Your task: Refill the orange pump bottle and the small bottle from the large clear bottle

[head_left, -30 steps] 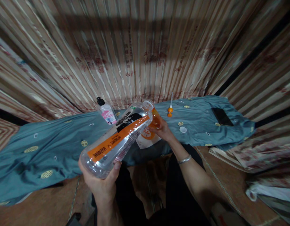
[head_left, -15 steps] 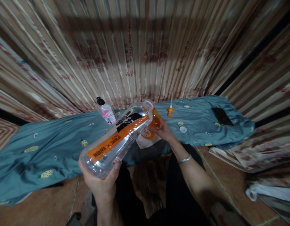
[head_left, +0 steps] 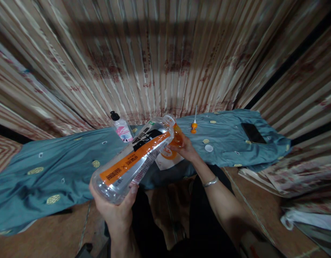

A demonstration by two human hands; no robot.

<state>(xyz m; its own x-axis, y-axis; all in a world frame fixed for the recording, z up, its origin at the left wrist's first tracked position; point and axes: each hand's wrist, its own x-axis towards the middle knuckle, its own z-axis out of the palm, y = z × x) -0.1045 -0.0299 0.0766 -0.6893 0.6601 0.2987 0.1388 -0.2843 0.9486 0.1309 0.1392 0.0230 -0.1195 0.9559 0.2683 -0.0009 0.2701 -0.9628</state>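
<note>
My left hand [head_left: 115, 208] is wrapped round the base of a large clear plastic bottle [head_left: 135, 157] with an orange and black label. The bottle lies tilted, its uncapped mouth up and to the right. Behind that mouth my right hand [head_left: 185, 147] grips a smaller orange bottle [head_left: 177, 137], partly hidden by the clear one. Whether the two mouths touch I cannot tell. Under the hands a white packet with an orange print [head_left: 168, 162] rests on the teal cloth [head_left: 74, 157].
A pink-labelled bottle with a black cap [head_left: 123, 130] stands at the back left. To the right are an orange pump top [head_left: 194, 127], a white round cap [head_left: 208, 148] and a black phone [head_left: 253, 133]. Striped curtains [head_left: 160, 64] hang close behind the cloth-covered surface.
</note>
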